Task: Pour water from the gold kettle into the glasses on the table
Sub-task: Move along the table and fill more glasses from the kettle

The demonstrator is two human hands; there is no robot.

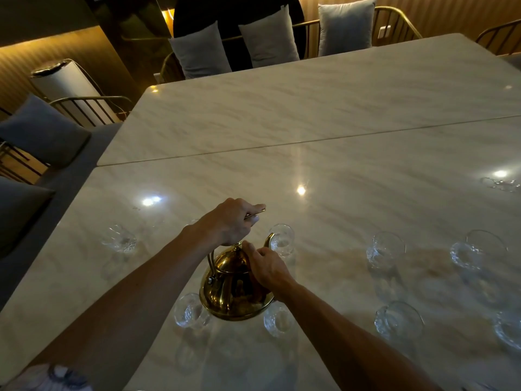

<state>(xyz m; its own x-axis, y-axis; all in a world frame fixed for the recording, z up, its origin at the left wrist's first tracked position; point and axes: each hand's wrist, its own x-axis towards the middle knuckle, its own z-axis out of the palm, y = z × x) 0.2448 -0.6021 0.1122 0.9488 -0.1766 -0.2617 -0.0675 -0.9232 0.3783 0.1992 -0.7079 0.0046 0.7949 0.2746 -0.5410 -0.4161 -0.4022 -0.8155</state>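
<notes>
The gold kettle (pixel 225 292) is near the front of the marble table (pixel 324 114), its curved spout against a clear glass (pixel 282 239) just beyond it. My left hand (pixel 229 222) is closed around the kettle's top handle. My right hand (pixel 265 266) rests on the lid and right shoulder of the kettle, fingers pressed on it. Two clear glasses (pixel 189 310) (pixel 277 320) stand close to the kettle's base, left and right. Another glass (pixel 119 238) is off to the left. Several more glasses (pixel 384 249) stand to the right.
A further glass (pixel 501 183) sits at the far right edge of the table. Gold-framed chairs with grey cushions (pixel 200 52) line the far side and the left side (pixel 39 131). A seam runs across the table's middle.
</notes>
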